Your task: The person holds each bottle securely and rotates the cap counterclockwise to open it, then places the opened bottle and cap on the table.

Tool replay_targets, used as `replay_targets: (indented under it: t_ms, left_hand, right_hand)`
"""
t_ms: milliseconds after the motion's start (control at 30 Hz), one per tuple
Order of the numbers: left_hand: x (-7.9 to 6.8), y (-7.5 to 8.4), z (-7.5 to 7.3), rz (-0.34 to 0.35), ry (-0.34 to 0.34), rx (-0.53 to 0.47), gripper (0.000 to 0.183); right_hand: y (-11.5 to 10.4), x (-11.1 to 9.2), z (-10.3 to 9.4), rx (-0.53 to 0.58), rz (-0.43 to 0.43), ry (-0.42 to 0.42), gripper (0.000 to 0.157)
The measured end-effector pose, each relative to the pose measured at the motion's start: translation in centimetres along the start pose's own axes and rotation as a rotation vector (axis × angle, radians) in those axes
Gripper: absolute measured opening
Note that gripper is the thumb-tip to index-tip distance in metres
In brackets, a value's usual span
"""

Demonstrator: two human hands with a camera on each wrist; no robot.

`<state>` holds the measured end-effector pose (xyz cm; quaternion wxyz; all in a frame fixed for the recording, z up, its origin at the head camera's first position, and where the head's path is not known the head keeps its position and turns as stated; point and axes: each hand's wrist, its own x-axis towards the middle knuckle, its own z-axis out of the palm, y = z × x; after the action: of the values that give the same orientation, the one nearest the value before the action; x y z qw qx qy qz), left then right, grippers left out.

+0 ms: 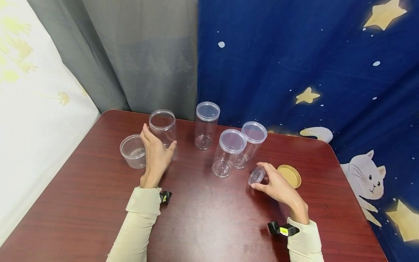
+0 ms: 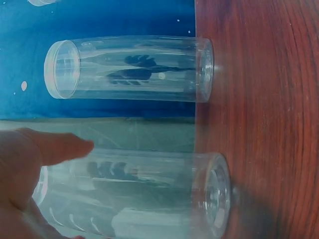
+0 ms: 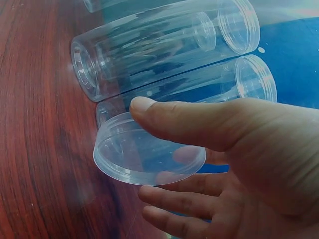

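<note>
My left hand (image 1: 156,154) holds a tall clear jar (image 1: 168,136) on the table, thumb on its right and fingers along its left. In the left wrist view the thumb (image 2: 65,147) lies along the jar's upper part; the other fingers are partly hidden. My right hand (image 1: 278,185) pinches a round clear lid (image 1: 256,175) by its edge, tilted and raised over the table. In the right wrist view the thumb (image 3: 174,117) presses one side of the lid (image 3: 132,174), and fingertips show through it.
A short, wide clear tub (image 1: 132,154) stands left of my left hand. Lidded tall jars stand at the back (image 1: 204,125), in the middle (image 1: 226,156) and close behind that one (image 1: 253,136). A gold lid (image 1: 289,175) lies beyond my right hand. Curtains (image 1: 262,54) hang behind the table.
</note>
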<state>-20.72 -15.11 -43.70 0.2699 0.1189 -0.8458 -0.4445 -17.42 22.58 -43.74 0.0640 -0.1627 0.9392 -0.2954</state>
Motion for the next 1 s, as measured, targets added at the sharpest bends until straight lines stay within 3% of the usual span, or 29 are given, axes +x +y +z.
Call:
replay_targets:
  t_ms: [100, 200, 300, 367, 467, 567, 667, 767, 900, 1000]
  left_hand:
    - [-0.2, 0.3, 0.0, 0.057, 0.064, -0.004, 0.113]
    - [-0.5, 1.2, 0.0, 0.152, 0.185, -0.034, 0.108]
    - [-1.0, 2.8, 0.2, 0.288, 0.296, -0.085, 0.093]
    - [-1.6, 3.9, 0.5, 0.390, 0.303, -0.117, 0.081]
    - [-2.9, 5.5, 1.0, 0.521, 0.185, -0.162, 0.067]
    - [-4.3, 6.5, 1.8, 0.559, -0.026, -0.178, 0.064]
    - [-5.6, 6.8, 2.8, 0.539, -0.198, -0.157, 0.072]
    - [-6.6, 6.8, 3.9, 0.500, -0.312, -0.122, 0.085]
    - [-7.4, 6.6, 5.1, 0.424, -0.401, -0.115, 0.097]
    - [-7.6, 6.3, 5.7, 0.365, -0.429, -0.135, 0.100]
  right_hand:
    - [0.0, 0.1, 0.0, -0.010, -0.006, -0.003, 0.071]
    - [0.0, 0.2, 0.0, -0.011, -0.009, -0.005, 0.071]
    - [0.1, 0.2, 0.0, -0.018, -0.007, -0.008, 0.071]
    - [0.1, 0.3, 0.0, -0.024, -0.002, -0.007, 0.071]
    - [0.2, 0.2, 0.2, -0.030, -0.004, -0.006, 0.071]
    - [0.2, 0.2, 0.3, -0.031, -0.002, 0.001, 0.071]
    - [0.3, 0.1, 0.4, -0.031, -0.001, 0.002, 0.071]
    - [0.3, 0.2, 0.5, -0.024, 0.000, 0.001, 0.071]
    - [0.1, 0.3, 0.3, -0.024, -0.005, 0.001, 0.070]
    - [0.0, 0.3, 0.2, -0.029, -0.009, -0.001, 0.071]
